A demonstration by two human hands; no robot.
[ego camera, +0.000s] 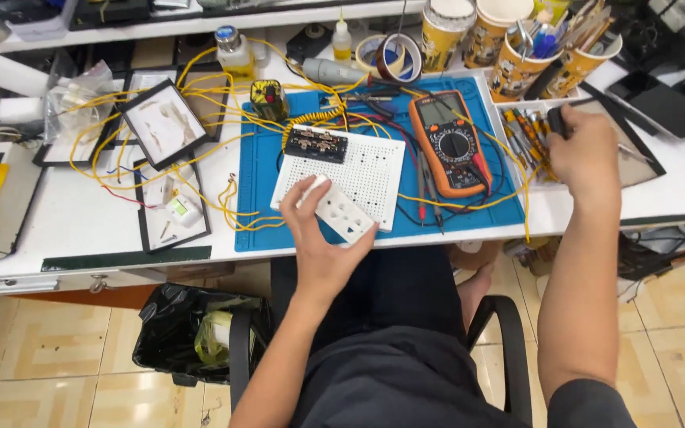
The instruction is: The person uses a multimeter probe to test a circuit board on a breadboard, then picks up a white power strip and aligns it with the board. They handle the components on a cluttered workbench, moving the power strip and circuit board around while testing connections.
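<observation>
White socket block [342, 212] gripped in left hand [320, 238], at near edge of desk [81, 218], overlapping perforated white board [358, 166]. Right hand [587, 154] closed on small dark tool [556, 120] over parts tray [636, 150]. Risk judged: yellow wires [200, 119] beyond left hand snagged, multimeter [449, 143] dragged.

Person seated. Both forearms bare from elbow to wrist. Dark sleeve edge shows at the right upper arm, low in view. Dark trousers over the lap, plain cloth, some creasing. Left hand [320, 238] and right hand [584, 154] ungloved; no watch, rings or bands visible. One bare foot shows beside the trousers.
</observation>
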